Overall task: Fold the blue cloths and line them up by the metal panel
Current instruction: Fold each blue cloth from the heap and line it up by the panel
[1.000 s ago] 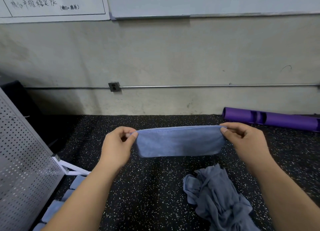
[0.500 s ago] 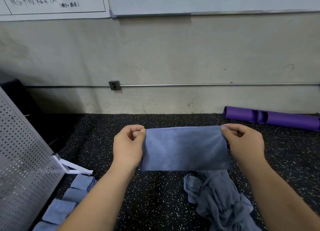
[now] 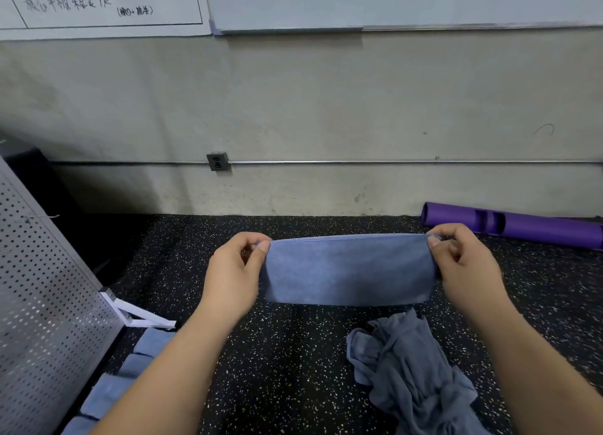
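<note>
I hold a blue cloth (image 3: 347, 269) stretched flat in the air above the speckled floor. My left hand (image 3: 233, 274) pinches its top left corner and my right hand (image 3: 466, 264) pinches its top right corner. The cloth hangs as a wide, short rectangle between them. A crumpled heap of blue-grey cloths (image 3: 411, 369) lies on the floor below my right hand. Several folded blue cloths (image 3: 130, 366) lie in a row along the foot of the perforated metal panel (image 3: 42, 304) at the left.
A white bracket (image 3: 137, 313) props the panel at its base. A purple roller (image 3: 522, 224) lies against the wall at the right. The dark speckled floor mat (image 3: 293, 369) runs up to the concrete wall (image 3: 310, 114).
The cloth hung deeper half a second ago; now its lower edge sits higher and the hanging part is shorter. Both hands stay pinched on the top corners at about the same spot.
</note>
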The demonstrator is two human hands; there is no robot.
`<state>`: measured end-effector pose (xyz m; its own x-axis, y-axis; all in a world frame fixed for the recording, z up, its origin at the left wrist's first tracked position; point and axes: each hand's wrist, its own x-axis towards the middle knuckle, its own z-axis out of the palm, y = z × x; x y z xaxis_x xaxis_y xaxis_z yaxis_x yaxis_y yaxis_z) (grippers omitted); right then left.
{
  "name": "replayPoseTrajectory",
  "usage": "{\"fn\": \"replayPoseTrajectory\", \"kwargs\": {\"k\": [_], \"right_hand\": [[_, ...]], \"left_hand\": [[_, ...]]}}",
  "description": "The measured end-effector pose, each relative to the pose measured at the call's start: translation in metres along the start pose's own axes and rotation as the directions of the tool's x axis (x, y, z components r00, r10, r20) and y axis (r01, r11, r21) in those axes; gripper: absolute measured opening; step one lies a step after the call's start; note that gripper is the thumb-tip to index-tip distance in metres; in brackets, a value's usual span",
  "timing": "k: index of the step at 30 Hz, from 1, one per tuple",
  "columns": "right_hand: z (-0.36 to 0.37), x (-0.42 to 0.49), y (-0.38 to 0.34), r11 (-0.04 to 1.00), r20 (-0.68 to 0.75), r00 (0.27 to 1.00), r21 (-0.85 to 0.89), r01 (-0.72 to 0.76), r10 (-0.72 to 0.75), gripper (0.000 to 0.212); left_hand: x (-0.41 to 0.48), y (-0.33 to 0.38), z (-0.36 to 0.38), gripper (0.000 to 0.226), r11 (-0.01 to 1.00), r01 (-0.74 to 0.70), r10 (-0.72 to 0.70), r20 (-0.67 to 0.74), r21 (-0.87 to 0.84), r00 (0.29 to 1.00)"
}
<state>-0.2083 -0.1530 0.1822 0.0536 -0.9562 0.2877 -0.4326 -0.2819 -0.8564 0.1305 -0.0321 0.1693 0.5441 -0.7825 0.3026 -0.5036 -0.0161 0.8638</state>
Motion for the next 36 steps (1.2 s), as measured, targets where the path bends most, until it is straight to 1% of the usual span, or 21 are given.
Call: {"fn": "replayPoseTrajectory", "kwargs": {"k": [2, 4, 5, 7, 9, 11, 13, 15, 18, 20, 22, 24, 26, 27, 30, 33, 34, 36], "right_hand": [[-0.001, -0.001, -0.001, 0.999, 0.028, 1.000, 0.036, -0.004, 0.003, 0.008], [-0.002, -0.003, -0.005, 0.995, 0.080, 0.997, 0.103, -0.015, 0.007, 0.009], [-0.002, -0.004, -0.007, 0.988, 0.105, 0.994, 0.152, -0.031, 0.015, 0.010], [-0.002, -0.006, -0.011, 0.963, 0.148, 0.988, 0.256, -0.082, 0.045, 0.013], [-0.002, -0.006, -0.011, 0.931, 0.193, 0.978, 0.335, -0.144, 0.082, 0.017], [0.000, -0.005, -0.009, 0.899, 0.235, 0.966, 0.390, -0.199, 0.111, 0.019], [0.001, -0.004, -0.007, 0.877, 0.260, 0.957, 0.420, -0.232, 0.129, 0.021], [0.001, -0.003, -0.006, 0.878, 0.265, 0.954, 0.412, -0.246, 0.143, 0.026], [-0.001, -0.002, -0.006, 0.910, 0.238, 0.954, 0.329, -0.254, 0.181, 0.034], [-0.003, -0.001, -0.007, 0.911, 0.229, 0.953, 0.314, -0.265, 0.199, 0.038], [-0.003, 0.000, -0.007, 0.904, 0.221, 0.955, 0.334, -0.266, 0.199, 0.038], [-0.003, 0.000, -0.006, 0.901, 0.217, 0.960, 0.355, -0.248, 0.178, 0.037], [-0.004, 0.000, -0.007, 0.905, 0.226, 0.964, 0.368, -0.216, 0.138, 0.035], [-0.005, 0.000, -0.007, 0.901, 0.244, 0.963, 0.383, -0.203, 0.113, 0.036], [-0.011, 0.000, -0.007, 0.879, 0.315, 0.947, 0.431, -0.207, 0.068, 0.041], [-0.015, 0.001, -0.003, 0.908, 0.294, 0.954, 0.379, -0.177, 0.063, 0.041], [-0.016, 0.001, -0.001, 0.917, 0.281, 0.958, 0.361, -0.168, 0.065, 0.040], [-0.017, 0.001, 0.005, 0.938, 0.267, 0.961, 0.311, -0.154, 0.069, 0.036]], "left_hand": [[-0.001, 0.003, -0.001, 0.010, 1.000, -0.021, 0.021, -0.006, 0.003, 1.000], [-0.001, 0.004, -0.001, 0.012, 0.999, -0.012, 0.012, -0.015, -0.049, 1.000], [-0.001, 0.003, -0.001, 0.013, 0.995, 0.024, -0.026, -0.015, -0.101, 1.000], [-0.002, 0.004, -0.001, 0.016, 0.958, 0.163, -0.163, 0.020, -0.237, 0.986], [-0.004, 0.005, -0.001, 0.016, 0.873, 0.326, -0.305, 0.116, -0.363, 0.945], [-0.004, 0.006, -0.002, 0.015, 0.792, 0.422, -0.375, 0.195, -0.440, 0.906], [-0.002, 0.006, -0.003, 0.015, 0.745, 0.456, -0.395, 0.230, -0.486, 0.890], [-0.001, 0.007, -0.004, 0.019, 0.738, 0.461, -0.390, 0.247, -0.493, 0.887], [0.000, 0.009, -0.004, 0.035, 0.757, 0.446, -0.371, 0.248, -0.477, 0.895], [0.001, 0.010, -0.004, 0.041, 0.754, 0.448, -0.383, 0.231, -0.480, 0.894], [0.001, 0.011, -0.005, 0.041, 0.739, 0.445, -0.376, 0.237, -0.506, 0.896], [0.000, 0.013, -0.004, 0.032, 0.733, 0.432, -0.345, 0.261, -0.525, 0.902], [-0.001, 0.013, -0.003, 0.021, 0.766, 0.398, -0.295, 0.274, -0.505, 0.915], [-0.002, 0.012, -0.003, 0.025, 0.791, 0.374, -0.262, 0.284, -0.485, 0.922], [-0.002, 0.007, -0.001, 0.050, 0.842, 0.321, -0.201, 0.299, -0.434, 0.933], [0.001, 0.002, -0.004, 0.052, 0.877, 0.281, -0.188, 0.261, -0.390, 0.947], [0.002, -0.001, -0.006, 0.051, 0.879, 0.287, -0.194, 0.264, -0.380, 0.945], [0.004, -0.007, -0.008, 0.049, 0.863, 0.344, -0.236, 0.306, -0.371, 0.922]]}}
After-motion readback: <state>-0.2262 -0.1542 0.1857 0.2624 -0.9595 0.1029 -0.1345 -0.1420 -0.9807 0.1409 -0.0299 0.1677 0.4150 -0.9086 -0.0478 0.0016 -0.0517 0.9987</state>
